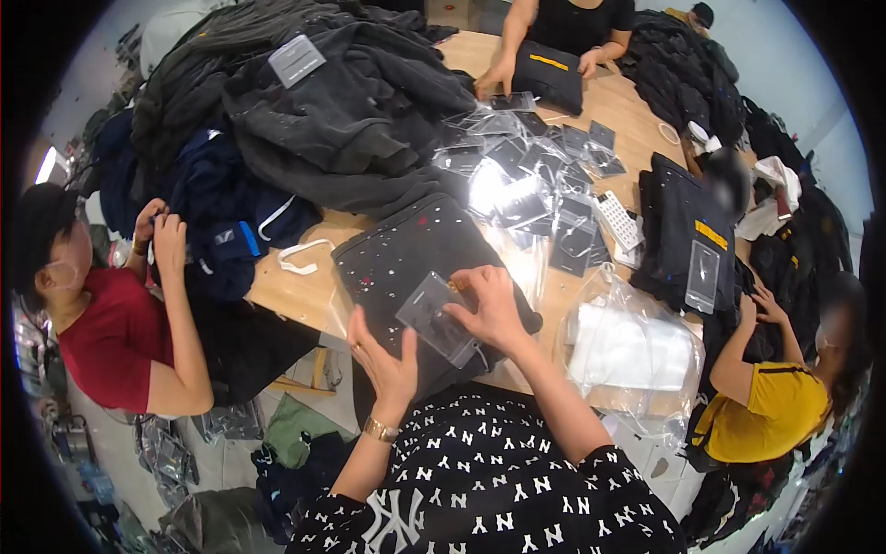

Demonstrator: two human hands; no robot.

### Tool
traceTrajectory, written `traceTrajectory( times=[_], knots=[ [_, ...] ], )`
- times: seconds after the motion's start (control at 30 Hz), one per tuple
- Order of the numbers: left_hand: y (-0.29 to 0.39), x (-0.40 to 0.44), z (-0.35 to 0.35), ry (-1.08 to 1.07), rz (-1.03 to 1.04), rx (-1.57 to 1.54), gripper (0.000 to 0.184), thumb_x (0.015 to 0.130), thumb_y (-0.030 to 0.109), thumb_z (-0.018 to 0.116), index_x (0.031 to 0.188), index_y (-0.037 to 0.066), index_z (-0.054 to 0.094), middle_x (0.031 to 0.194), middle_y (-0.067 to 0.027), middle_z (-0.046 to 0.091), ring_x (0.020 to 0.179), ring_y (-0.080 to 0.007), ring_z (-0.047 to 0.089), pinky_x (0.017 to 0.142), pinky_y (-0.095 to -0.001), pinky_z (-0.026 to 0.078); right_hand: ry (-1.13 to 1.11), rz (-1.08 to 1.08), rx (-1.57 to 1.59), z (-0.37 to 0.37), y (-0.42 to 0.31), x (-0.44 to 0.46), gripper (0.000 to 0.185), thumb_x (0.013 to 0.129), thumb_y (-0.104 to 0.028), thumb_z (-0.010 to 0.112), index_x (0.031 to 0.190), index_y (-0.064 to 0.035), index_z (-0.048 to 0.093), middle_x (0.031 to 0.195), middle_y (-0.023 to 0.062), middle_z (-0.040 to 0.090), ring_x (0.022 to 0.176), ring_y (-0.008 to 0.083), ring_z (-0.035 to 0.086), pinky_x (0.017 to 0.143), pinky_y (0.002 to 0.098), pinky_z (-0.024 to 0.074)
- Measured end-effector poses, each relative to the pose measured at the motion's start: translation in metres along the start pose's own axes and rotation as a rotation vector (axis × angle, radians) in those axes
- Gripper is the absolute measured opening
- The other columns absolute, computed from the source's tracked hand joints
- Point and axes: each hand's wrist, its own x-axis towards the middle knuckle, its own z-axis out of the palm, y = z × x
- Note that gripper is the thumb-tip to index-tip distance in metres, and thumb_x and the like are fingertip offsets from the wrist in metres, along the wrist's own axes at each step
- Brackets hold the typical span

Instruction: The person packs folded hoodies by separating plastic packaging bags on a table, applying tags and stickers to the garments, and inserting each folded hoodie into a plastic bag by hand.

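Note:
In front of me a folded dark garment point(388, 249) with white and red specks lies at the table edge. On it rests a dark hang tag in a clear plastic sleeve point(429, 314), with a loop of string at its lower corner. My right hand point(489, 309) is at the tag's right side, thumb over the sleeve and fingers curled by its upper edge, beside a small yellow label point(458, 286). To the left of the tag, my left hand point(383, 365) hovers by the garment's near edge, fingers spread and holding nothing.
Dark garments are heaped point(341, 120) at the far left. Many sleeved tags point(526, 175) lie mid-table, beside a white perforated sheet point(618, 222) and a plastic bag of white material point(632, 346). Co-workers in red point(120, 342), black point(586, 23) and yellow point(766, 415) handle garments around the table.

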Motion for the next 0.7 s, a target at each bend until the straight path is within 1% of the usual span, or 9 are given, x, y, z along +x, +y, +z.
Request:
traceTrajectory(
  times=[0.1,0.13,0.23,0.33,0.43,0.47,0.57,0.67,0.7],
  knots=[
    [0.019,-0.007,-0.001,-0.257,0.333,0.245,0.079,0.08,0.042,0.072,0.144,0.01,0.039,0.149,-0.0212,0.027,0.141,-0.0448,0.017,0.113,-0.0594,0.015,0.13,-0.075,0.032,0.007,0.01,-0.011,0.043,0.072,-0.027,0.078,0.107,-0.0092,0.062,0.102,0.0093,0.057,0.101,0.0311,0.052,0.087,0.0425,0.0404],
    [0.026,-0.003,0.005,-0.383,0.302,0.346,0.081,0.077,0.05,0.072,0.144,0.017,0.041,0.152,-0.02,0.025,0.143,-0.0451,0.012,0.113,-0.0621,0.011,0.144,-0.085,0.033,0.009,0.01,-0.014,0.041,0.073,-0.027,0.077,0.107,-0.0089,0.062,0.104,0.0099,0.058,0.101,0.0319,0.052,0.088,0.0432,0.0407],
    [0.022,0.008,0.024,-0.457,0.342,0.469,0.09,0.072,0.052,0.074,0.147,0.017,0.037,0.156,-0.0169,0.021,0.144,-0.0452,0.008,0.113,-0.0616,0.009,0.178,-0.044,0.099,0.008,0.019,-0.02,0.037,0.077,-0.028,0.074,0.107,-0.0082,0.062,0.108,0.0114,0.057,0.106,0.0328,0.052,0.092,0.0444,0.0404],
    [0.023,0.02,0.029,-0.463,0.326,0.426,0.091,0.072,0.05,0.074,0.148,0.018,0.036,0.158,-0.0146,0.02,0.145,-0.0443,0.008,0.114,-0.0603,0.008,0.337,0.013,-0.087,-0.013,0.016,-0.034,0.049,0.081,-0.031,0.072,0.121,-0.0072,0.058,0.12,0.0169,0.053,0.121,0.0364,0.045,0.101,0.0453,0.0366],
    [0.021,0.023,0.032,-0.45,0.326,0.43,0.089,0.074,0.05,0.071,0.148,0.018,0.036,0.158,-0.0145,0.019,0.145,-0.0446,0.007,0.114,-0.0616,0.008,0.41,0.301,-0.216,-0.021,0.02,-0.056,0.056,0.082,-0.033,0.072,0.128,-0.0075,0.055,0.124,0.0219,0.051,0.124,0.0388,0.043,0.104,0.0465,0.0348],
    [0.021,0.024,0.032,-0.457,0.324,0.433,0.089,0.074,0.051,0.071,0.149,0.017,0.035,0.158,-0.0145,0.018,0.145,-0.0449,0.006,0.113,-0.0617,0.008,0.38,0.355,-0.165,-0.016,0.029,-0.065,0.063,0.082,-0.035,0.071,0.134,-0.0071,0.05,0.124,0.0269,0.05,0.123,0.0423,0.043,0.104,0.048,0.0347],
    [0.028,0.024,0.029,-0.487,0.295,0.443,0.089,0.075,0.051,0.07,0.149,0.017,0.034,0.159,-0.015,0.016,0.145,-0.0458,0.005,0.113,-0.062,0.009,0.083,0.451,-0.019,-0.021,0.044,-0.071,0.068,0.083,-0.034,0.071,0.139,-0.0061,0.044,0.126,0.0268,0.05,0.121,0.0428,0.046,0.103,0.0486,0.037],
    [0.038,0.023,0.025,-0.538,0.237,0.419,0.09,0.076,0.046,0.071,0.15,0.016,0.031,0.159,-0.0175,0.013,0.144,-0.0474,0.003,0.113,-0.062,0.01,0.203,0.314,0.021,-0.052,0.055,-0.052,0.072,0.085,-0.032,0.07,0.144,-0.0073,0.038,0.128,0.0256,0.05,0.119,0.0408,0.049,0.102,0.048,0.0387],
    [0.042,0.024,0.023,-0.551,0.23,0.425,0.089,0.077,0.044,0.072,0.151,0.016,0.03,0.158,-0.0197,0.013,0.144,-0.0481,0.004,0.113,-0.0619,0.011,0.285,0.372,-0.022,-0.076,0.046,-0.039,0.075,0.086,-0.028,0.069,0.147,-0.0072,0.032,0.12,0.0226,0.057,0.107,0.0367,0.058,0.093,0.045,0.0465]
  ],
)
